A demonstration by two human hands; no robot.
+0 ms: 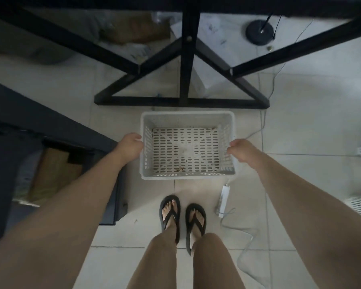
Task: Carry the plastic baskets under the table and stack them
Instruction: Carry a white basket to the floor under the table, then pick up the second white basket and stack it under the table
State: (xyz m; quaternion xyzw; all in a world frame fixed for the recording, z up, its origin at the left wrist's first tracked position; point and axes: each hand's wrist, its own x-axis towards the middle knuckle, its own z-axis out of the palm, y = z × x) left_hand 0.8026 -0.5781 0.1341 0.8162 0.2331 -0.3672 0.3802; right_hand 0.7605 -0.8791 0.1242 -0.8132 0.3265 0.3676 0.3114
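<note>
A white slotted plastic basket [187, 114] is held level in front of me, empty, just short of the black table frame [184, 59]. My left hand [129, 146] grips its left rim and my right hand [241, 150] grips its right rim. Whether the basket touches the floor I cannot tell. No other basket shows under the table. My feet in black sandals [181, 217] stand right behind the basket.
The table's black foot bar [179, 101] and slanted braces lie straight ahead. A white power adapter [222, 200] with trailing cable lies by my right foot. A dark cabinet [50, 130] with cardboard stands at left. A round lamp base [259, 32] sits behind the table.
</note>
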